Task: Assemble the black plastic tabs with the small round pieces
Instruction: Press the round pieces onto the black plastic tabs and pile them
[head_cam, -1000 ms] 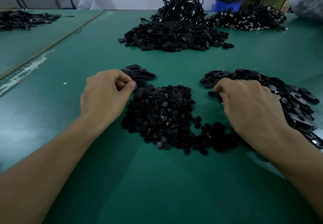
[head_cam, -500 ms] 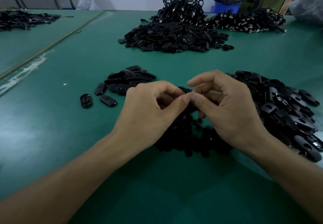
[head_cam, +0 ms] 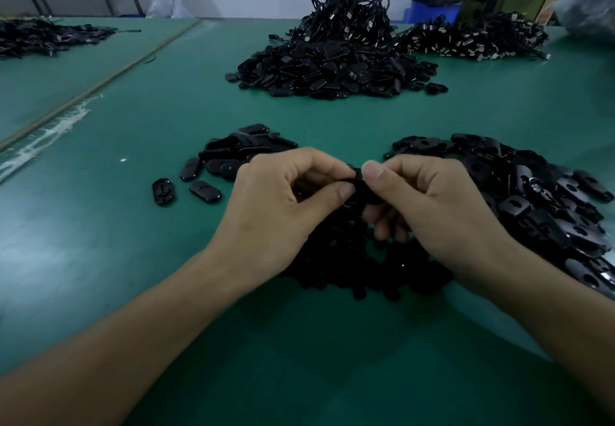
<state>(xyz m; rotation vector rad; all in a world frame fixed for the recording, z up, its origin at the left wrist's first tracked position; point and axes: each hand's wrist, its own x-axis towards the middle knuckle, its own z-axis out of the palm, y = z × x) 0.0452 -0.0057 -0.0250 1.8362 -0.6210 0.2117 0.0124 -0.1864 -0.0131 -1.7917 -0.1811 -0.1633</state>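
Note:
My left hand (head_cam: 283,199) and my right hand (head_cam: 429,206) meet above the middle of the table and pinch one black plastic tab (head_cam: 357,181) between thumbs and fingertips. Whether a small round piece sits in it is hidden by the fingers. Beneath the hands lies a heap of small round pieces (head_cam: 349,259). A pile of black tabs with holes (head_cam: 539,199) spreads to the right. A small group of tabs (head_cam: 243,149) lies to the left, with two loose ones (head_cam: 204,191) nearer me.
A large heap of black parts (head_cam: 332,69) topped with cables sits at the table's far middle. More cable bundles (head_cam: 472,39) lie far right, another dark pile (head_cam: 43,36) far left. A blue bin (head_cam: 429,6) stands behind. Green table surface (head_cam: 100,226) shows left and front.
Both hands left their piles and came together at the centre, now pinching one tab between them. In the last half second they rose slightly and the grip tightened.

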